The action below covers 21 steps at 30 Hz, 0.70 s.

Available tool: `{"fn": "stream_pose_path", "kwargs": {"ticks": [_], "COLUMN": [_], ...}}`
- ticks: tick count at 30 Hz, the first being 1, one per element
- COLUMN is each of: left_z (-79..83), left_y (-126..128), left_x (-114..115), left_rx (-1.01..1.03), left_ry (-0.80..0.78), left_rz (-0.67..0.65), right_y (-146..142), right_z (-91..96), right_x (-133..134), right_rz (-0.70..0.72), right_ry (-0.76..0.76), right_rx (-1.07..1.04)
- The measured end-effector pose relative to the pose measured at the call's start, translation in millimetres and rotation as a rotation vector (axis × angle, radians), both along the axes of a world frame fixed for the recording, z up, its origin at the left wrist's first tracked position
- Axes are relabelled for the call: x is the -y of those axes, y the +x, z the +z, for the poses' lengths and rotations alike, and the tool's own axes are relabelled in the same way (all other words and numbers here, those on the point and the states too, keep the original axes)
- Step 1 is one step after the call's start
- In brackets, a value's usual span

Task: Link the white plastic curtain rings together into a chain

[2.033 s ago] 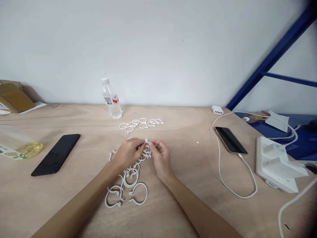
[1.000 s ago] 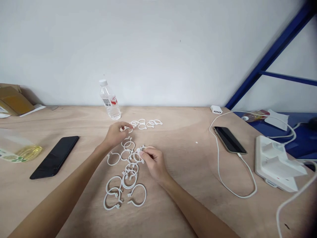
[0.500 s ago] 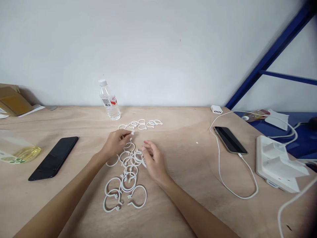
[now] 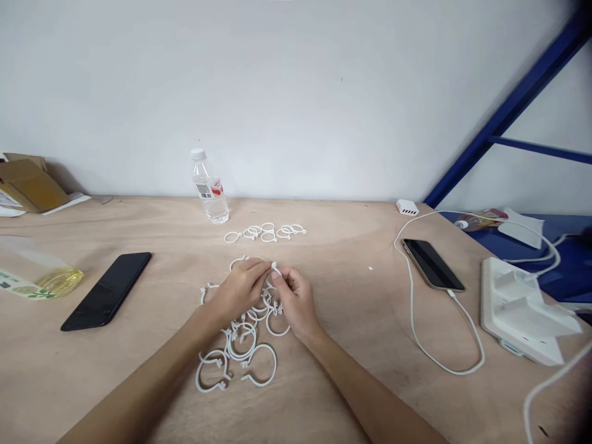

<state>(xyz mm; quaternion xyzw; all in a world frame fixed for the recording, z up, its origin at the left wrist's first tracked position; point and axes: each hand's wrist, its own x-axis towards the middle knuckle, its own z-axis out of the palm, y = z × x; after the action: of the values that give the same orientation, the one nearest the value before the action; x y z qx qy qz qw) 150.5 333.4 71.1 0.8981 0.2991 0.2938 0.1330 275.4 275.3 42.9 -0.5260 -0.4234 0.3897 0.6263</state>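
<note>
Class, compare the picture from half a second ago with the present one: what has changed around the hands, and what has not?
The left hand, holding a ring, has moved right and nearer the wearer. The right hand, open before, now pinches that ring too. Unchanged: the far rings, bottle, bare phone and cabled phone.

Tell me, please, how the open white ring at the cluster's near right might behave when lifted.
The open white ring is probably light, given its thin band. It may flex, since its ends stand apart. Adjacent rings might snag it.
</note>
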Motion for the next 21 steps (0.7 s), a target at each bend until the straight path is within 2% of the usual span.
{"fn": "stream_pose_path", "kwargs": {"ticks": [5,8,11,14,17,21], "left_z": [3.3,7.9,8.7,8.9,13.2,19.4], "left_y": [6.1,9.8,12.1,12.2,9.6,1.4], "left_x": [1.3,-0.1,-6.9,-15.0,-19.4,-17.1], "left_rx": [-0.03,0.017,0.074,0.079,0.025,-0.136], "left_ry": [-0.061,-0.208,-0.395,-0.428,-0.36,-0.25], "left_rz": [0.055,0.08,0.179,0.245,0.13,-0.049], "right_y": [3.2,3.9,2.5,0.1,-0.8,1.2], "right_z": [3.7,3.4,2.0,1.2,0.7,-0.7], "right_x": [1.7,4.2,6.2,6.2,4.4,0.9], "right_rz": [0.052,0.083,0.093,0.101,0.063,-0.127], "right_ry": [-0.01,-0.026,0.009,0.022,0.018,0.057], "right_rx": [-0.036,-0.052,-0.056,-0.054,-0.019,0.058]}}
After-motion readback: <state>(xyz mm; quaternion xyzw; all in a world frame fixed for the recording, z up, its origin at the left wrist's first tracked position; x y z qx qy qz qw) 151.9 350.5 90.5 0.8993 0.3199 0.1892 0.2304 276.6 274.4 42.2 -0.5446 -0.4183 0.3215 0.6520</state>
